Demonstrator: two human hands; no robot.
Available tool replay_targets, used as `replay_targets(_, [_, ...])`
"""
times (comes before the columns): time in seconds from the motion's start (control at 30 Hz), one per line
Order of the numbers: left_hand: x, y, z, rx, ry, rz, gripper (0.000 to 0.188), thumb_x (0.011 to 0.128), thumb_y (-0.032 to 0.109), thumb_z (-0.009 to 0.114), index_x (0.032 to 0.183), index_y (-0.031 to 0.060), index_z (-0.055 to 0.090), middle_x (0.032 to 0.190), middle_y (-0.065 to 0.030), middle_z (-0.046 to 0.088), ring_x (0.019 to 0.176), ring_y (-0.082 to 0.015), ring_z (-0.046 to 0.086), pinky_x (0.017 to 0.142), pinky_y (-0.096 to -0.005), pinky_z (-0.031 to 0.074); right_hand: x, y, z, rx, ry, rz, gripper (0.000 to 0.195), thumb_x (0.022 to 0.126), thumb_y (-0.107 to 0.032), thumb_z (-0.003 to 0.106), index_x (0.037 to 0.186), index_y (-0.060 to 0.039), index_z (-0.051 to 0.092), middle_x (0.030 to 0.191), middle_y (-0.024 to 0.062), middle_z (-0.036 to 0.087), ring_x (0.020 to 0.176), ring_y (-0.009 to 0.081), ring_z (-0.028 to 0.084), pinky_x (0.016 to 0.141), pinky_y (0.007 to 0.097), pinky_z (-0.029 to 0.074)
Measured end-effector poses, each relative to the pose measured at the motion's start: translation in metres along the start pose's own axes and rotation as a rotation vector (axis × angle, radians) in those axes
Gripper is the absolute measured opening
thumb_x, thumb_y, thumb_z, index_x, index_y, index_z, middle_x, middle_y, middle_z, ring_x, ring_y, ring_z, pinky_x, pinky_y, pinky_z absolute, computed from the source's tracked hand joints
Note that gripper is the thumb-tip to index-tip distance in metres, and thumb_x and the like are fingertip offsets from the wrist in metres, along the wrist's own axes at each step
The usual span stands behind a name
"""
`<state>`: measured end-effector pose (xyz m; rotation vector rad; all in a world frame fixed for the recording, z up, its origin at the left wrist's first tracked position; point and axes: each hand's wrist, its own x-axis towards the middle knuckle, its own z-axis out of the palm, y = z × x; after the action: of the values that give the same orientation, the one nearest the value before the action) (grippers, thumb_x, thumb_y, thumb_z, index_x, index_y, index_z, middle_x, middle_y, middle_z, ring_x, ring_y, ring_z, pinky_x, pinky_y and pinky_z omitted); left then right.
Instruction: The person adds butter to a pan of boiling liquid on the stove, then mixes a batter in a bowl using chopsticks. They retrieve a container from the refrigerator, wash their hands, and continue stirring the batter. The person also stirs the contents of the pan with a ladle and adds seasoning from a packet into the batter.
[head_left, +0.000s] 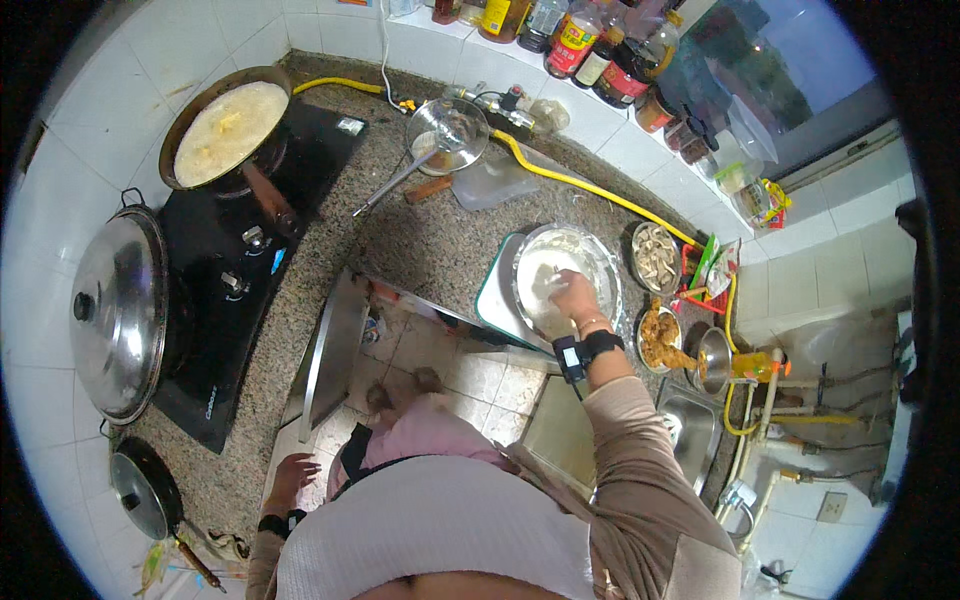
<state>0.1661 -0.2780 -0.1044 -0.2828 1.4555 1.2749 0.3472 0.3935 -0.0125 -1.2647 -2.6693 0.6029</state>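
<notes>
My right hand (576, 296) reaches down into a large bowl (616, 289) of pale, wet batter (541, 281). Its fingers are bunched at the batter, and whether they pinch something is hidden. The bowl rests partly over a white board with a green edge (491, 289). Low at my left side hangs my left hand (296, 474), its fingers apart and nothing in them. Beside the batter bowl stands a metal bowl of sliced mushrooms (655, 257). Golden fried pieces (660, 337) fill a dish nearer to me.
On the black gas hob (217, 300), a wok (171, 142) holds foaming oil with yellow pieces. A large lidded pot (120, 315) sits beside it. A long-handled skimmer (448, 135) lies on the counter. An open cabinet door (330, 352) juts out; a sink (690, 435) is right.
</notes>
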Motion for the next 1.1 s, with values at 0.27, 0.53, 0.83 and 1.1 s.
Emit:
replay_targets(0.27, [0.009, 0.022, 0.003, 0.01, -0.083, 0.101, 0.03, 0.097, 0.023, 0.053, 0.123, 0.0073, 0.056, 0.11, -0.012, 0.069, 0.1, -0.021, 0.067, 0.081, -0.0306, 0.052, 0.006, -0.005, 0.008, 0.004, -0.007, 0.011, 0.034, 0.066, -0.011, 0.075, 0.099, -0.0026, 0.07, 0.095, 0.0241, 0.068, 0.091, 0.0389, 0.067, 0.082, 0.0417, 0.054])
replay_targets(0.53, [0.04, 0.058, 0.005, -0.125, -0.396, 0.062, 0.033, 0.097, 0.02, 0.053, 0.126, 0.0037, 0.053, 0.117, -0.0175, 0.065, 0.107, -0.0267, 0.064, 0.091, -0.0363, 0.052, -0.016, -0.003, 0.003, 0.297, 0.079, 0.092, 0.04, 0.083, -0.016, 0.068, 0.12, -0.0008, 0.062, 0.112, 0.0133, 0.069, 0.096, 0.0274, 0.067, 0.082, 0.0368, 0.052])
replay_targets(0.83, [0.113, 0.047, 0.07, 0.508, -0.274, -0.105, 0.035, 0.093, 0.022, 0.064, 0.124, 0.01, 0.055, 0.118, -0.0077, 0.062, 0.11, -0.022, 0.061, 0.095, -0.0353, 0.046, -0.233, 0.083, -0.146, 1.983, 0.559, 0.364, 0.054, 0.1, -0.043, 0.047, 0.13, 0.0016, 0.054, 0.113, 0.0173, 0.068, 0.103, 0.0253, 0.066, 0.088, 0.0351, 0.055])
replay_targets(1.1, [0.191, 0.047, 0.165, 0.678, -0.593, -0.083, 0.038, 0.096, 0.027, 0.06, 0.128, 0.0089, 0.051, 0.11, -0.0073, 0.065, 0.1, -0.0183, 0.064, 0.081, -0.0316, 0.052, -0.595, 0.337, -0.107, 0.952, 1.313, 1.287, 0.047, 0.09, -0.027, 0.057, 0.129, -0.0009, 0.052, 0.108, 0.0222, 0.067, 0.098, 0.0336, 0.066, 0.082, 0.0418, 0.054])
